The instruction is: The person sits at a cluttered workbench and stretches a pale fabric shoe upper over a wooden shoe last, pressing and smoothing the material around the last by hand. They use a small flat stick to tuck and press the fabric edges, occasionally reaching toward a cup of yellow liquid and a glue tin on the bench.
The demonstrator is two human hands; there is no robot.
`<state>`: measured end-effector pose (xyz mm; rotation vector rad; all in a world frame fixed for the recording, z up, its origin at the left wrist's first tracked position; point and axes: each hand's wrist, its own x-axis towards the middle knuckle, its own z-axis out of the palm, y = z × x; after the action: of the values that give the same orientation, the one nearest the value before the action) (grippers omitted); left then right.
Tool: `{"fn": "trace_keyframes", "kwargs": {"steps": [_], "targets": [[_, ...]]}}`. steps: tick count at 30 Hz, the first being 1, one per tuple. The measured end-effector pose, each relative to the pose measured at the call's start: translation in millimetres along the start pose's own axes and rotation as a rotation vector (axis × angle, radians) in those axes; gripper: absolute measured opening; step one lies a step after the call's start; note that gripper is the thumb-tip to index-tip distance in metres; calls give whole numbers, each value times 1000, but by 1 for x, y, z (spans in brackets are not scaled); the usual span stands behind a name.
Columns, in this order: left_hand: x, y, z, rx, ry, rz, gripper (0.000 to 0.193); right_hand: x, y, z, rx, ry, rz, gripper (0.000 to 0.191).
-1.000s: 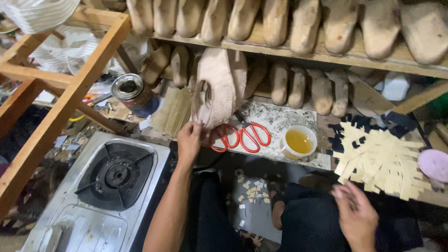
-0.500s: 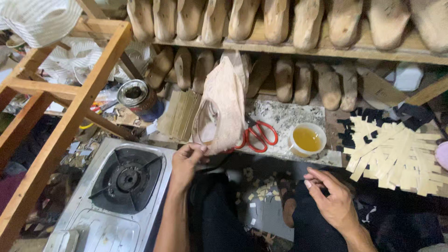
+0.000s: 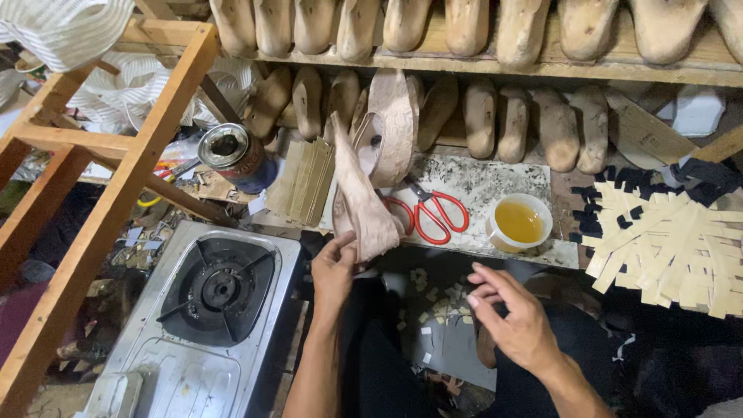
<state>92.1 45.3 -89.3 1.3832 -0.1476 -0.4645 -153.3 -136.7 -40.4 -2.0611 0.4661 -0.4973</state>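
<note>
- Cluttered shoemaker's corner: wooden shoe lasts (image 3: 480, 116) stand in rows on a shelf at 12 o'clock, above a speckled worktop (image 3: 495, 182).
- Left hand (image 3: 334, 271), just below centre, has its fingers (image 3: 340, 241) pinched together on the lower edge of a pale pink leather shoe upper (image 3: 364, 201), which rises toward 12 o'clock and partly covers the worktop.
- Right hand (image 3: 515, 317), at 5 o'clock, is empty; its fingers (image 3: 484, 272) are loosely curled and slightly apart, touching nothing, hovering above the person's lap.
- Red-handled scissors (image 3: 433, 213) lie on the worktop just beside the upper, at 1 o'clock from the left hand.
- Small cup of yellow liquid (image 3: 518, 223) stands right of the scissors.
- Tan paper strips (image 3: 673, 248) fan out at 3 o'clock.
- Single-burner gas stove (image 3: 213, 290) sits at 8 o'clock, with an open tin can (image 3: 232, 151) at 10 o'clock and a wooden frame (image 3: 116, 186) beyond it.
</note>
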Motion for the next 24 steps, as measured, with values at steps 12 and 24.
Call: {"fn": "trace_keyframes", "kwargs": {"steps": [12, 24], "targets": [[25, 31, 12, 82, 74, 33, 24, 55, -10, 35, 216, -84, 52, 79], [10, 22, -11, 2, -4, 39, 23, 189, -69, 68, 581, 89, 199, 69]]}}
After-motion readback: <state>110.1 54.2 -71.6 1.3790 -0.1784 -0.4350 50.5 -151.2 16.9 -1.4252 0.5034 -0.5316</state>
